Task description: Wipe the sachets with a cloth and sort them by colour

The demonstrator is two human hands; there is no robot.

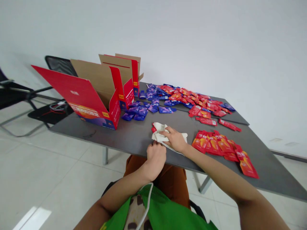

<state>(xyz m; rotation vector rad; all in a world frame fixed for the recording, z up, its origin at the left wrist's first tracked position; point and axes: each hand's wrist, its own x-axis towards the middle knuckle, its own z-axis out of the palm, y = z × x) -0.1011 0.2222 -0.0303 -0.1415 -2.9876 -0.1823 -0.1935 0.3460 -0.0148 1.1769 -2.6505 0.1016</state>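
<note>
My right hand (176, 140) presses a crumpled white cloth (158, 136) onto the table near its front edge, the fingers bent over the fabric. A bit of a red pouch (153, 128) shows from under the cloth's left side; the rest of it is covered. Just below the cloth, my left hand (156, 157) is closed at the table edge with its fingers curled. Whatever it may hold is hidden. To the right of my right hand lies an overlapping row of red pouches (211, 142) with orange pictures on them.
Open red cartons (79, 92) with raised flaps stand at the table's left. Blue pouches (137, 111) lie beside them. A mixed heap of red and blue pouches (189, 96) spreads along the back of the grey table (134, 135). Black chairs (48, 111) stand beyond the left end.
</note>
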